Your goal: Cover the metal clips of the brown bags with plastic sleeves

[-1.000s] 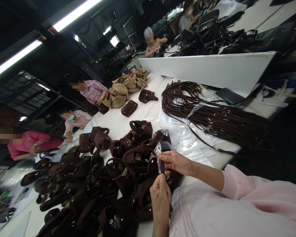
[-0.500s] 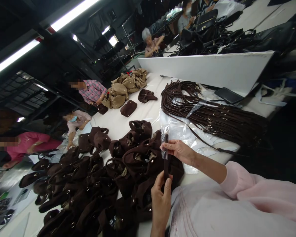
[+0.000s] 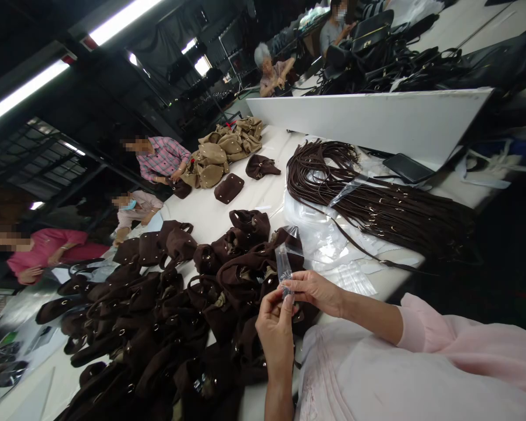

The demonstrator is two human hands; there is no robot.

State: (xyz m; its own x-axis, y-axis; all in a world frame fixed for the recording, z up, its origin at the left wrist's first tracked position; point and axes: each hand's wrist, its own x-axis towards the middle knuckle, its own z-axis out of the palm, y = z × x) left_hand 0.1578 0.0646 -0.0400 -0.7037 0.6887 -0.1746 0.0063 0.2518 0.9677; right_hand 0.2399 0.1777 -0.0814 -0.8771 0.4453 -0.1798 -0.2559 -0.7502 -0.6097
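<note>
Pinching the lower end of a clear plastic sleeve (image 3: pixel 284 262) between thumbs and fingers, your left hand (image 3: pixel 276 330) and right hand (image 3: pixel 318 290) nearly meet, 2 sets of fingertips close together. Sleeve stands up from your grip, seen against dark brown bags (image 3: pixel 153 342) heaped on the white table (image 3: pixel 201 207); bundled brown straps (image 3: pixel 398 216) lie off to the right.

Workroom, dim, tube-lit.
Ceiling (image 3: pixel 26 41), dark; tubes (image 3: pixel 125 20), 2, lit, upper left. Bright panes (image 3: pixel 202 65), 2, far back; windows or lamps, cannot tell. Near table (image 3: pixel 258 190), pale; far table (image 3: pixel 477 23), pale; white panel (image 3: pixel 368 120), 1, upright between them.
</note>
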